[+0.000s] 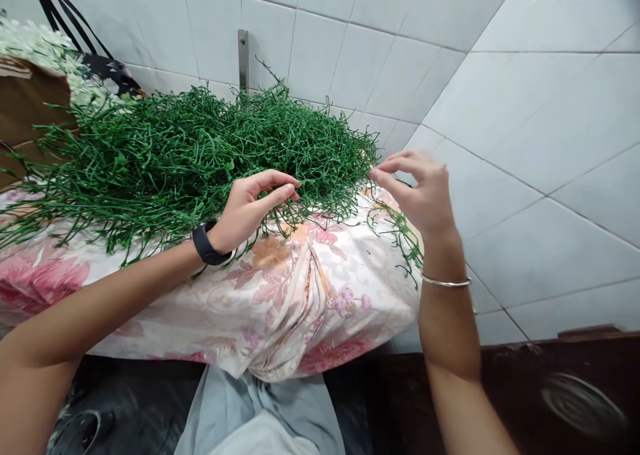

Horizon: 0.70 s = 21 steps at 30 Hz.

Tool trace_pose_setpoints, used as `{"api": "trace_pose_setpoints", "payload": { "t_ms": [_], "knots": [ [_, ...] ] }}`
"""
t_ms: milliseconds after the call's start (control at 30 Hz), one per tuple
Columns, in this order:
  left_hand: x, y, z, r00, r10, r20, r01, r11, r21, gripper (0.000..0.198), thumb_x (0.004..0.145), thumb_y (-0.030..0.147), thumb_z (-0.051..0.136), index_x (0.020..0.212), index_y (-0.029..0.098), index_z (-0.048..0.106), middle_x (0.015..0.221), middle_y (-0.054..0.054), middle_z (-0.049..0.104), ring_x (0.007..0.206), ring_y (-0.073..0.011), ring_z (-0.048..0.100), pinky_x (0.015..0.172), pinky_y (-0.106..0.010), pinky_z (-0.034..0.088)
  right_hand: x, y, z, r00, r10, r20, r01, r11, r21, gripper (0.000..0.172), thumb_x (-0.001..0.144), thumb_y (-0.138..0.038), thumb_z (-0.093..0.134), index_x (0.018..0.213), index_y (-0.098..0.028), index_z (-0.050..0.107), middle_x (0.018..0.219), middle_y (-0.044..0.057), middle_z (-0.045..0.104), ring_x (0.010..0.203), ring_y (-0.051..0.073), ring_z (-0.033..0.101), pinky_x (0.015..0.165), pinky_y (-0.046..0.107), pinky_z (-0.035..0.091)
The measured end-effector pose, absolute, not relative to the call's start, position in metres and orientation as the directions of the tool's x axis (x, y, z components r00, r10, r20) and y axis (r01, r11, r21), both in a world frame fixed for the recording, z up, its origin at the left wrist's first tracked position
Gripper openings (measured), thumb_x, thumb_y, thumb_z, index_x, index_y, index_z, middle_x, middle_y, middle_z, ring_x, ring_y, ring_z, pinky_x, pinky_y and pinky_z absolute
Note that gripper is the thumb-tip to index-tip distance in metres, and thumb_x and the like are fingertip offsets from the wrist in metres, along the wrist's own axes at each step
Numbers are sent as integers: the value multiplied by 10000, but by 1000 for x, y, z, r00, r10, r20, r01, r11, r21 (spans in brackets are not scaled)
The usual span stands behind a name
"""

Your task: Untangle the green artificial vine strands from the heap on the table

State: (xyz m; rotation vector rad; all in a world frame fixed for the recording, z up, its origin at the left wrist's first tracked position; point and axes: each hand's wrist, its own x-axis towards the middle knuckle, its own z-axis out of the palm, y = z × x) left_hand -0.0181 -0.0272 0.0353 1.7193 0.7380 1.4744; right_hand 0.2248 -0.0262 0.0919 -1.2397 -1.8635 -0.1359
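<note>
A large heap of thin green artificial plant stems (200, 148) lies on a flower-patterned cloth (345, 268). In front of the heap, toward its right half, is my left hand (247, 205); thumb and fingers are brought together in a pinch, and anything between the tips is too small to make out. My right hand (420, 191) is at the heap's right end, its thumb and index finger also pinched, with what they hold unclear. Below the right hand, a loose green sprig (407, 241) hangs over the cloth's right edge, partly hidden by the wrist.
White tiled walls (400, 55) meet in a corner behind and to the right. An upright metal strip (243, 61) is fixed at the back. White artificial flowers (87, 81), a brown bag or box (33, 108) and a black-handled bag (107, 68) stand at the left.
</note>
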Motion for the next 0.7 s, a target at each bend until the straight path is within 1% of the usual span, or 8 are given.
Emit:
{"api": "trace_pose_setpoints", "payload": {
  "t_ms": [100,200,300,400,533,633,700],
  "knots": [
    [-18,-27,36,159,823,546,-64,-543,837,166,759,294,599,848,164,653,785,-41,657,740,-122,610,721,-250,482,234,-21,92,-111,795,597,828,406,-387,157,747,-333,581,641,-230,634,787,16,615,858,218,548,914,512,271],
    [-19,-27,37,145,824,547,-73,-543,837,163,754,290,604,848,167,656,785,-38,660,733,-119,608,725,-250,476,241,-16,91,-86,862,500,880,301,-368,179,733,-327,583,617,-202,637,768,25,621,827,215,556,918,546,226],
    [-19,-27,38,132,824,551,-58,-549,834,165,749,295,604,840,168,658,784,-38,664,728,-123,611,731,-259,475,245,-12,89,-63,903,426,901,235,-364,211,717,-342,586,586,-184,636,691,29,614,780,204,551,913,560,216],
    [-19,-27,38,126,826,550,-42,-549,835,167,747,306,605,834,173,658,782,-37,668,729,-127,618,719,-258,478,249,-8,88,-44,918,393,899,208,-386,225,710,-357,584,594,-177,652,646,32,601,735,187,534,914,557,227],
    [-19,-27,39,118,830,544,-26,-545,838,150,743,296,612,821,178,660,762,-27,670,708,-121,619,677,-238,477,254,-6,89,7,932,362,900,152,-409,198,685,-345,607,601,-174,664,616,24,587,743,186,536,929,550,228],
    [-20,-27,38,122,826,550,-40,-549,835,138,740,282,621,825,182,662,766,-23,668,711,-120,615,693,-241,477,258,-8,90,44,946,322,893,108,-438,162,666,-310,624,586,-175,664,607,18,586,768,191,542,957,544,210],
    [-19,-28,38,127,827,548,-39,-548,836,139,737,287,625,828,190,663,773,-23,667,716,-125,614,703,-251,481,260,-10,90,40,952,302,876,112,-469,150,649,-304,640,570,-178,661,592,15,581,764,198,543,945,552,236]
  ]
}}
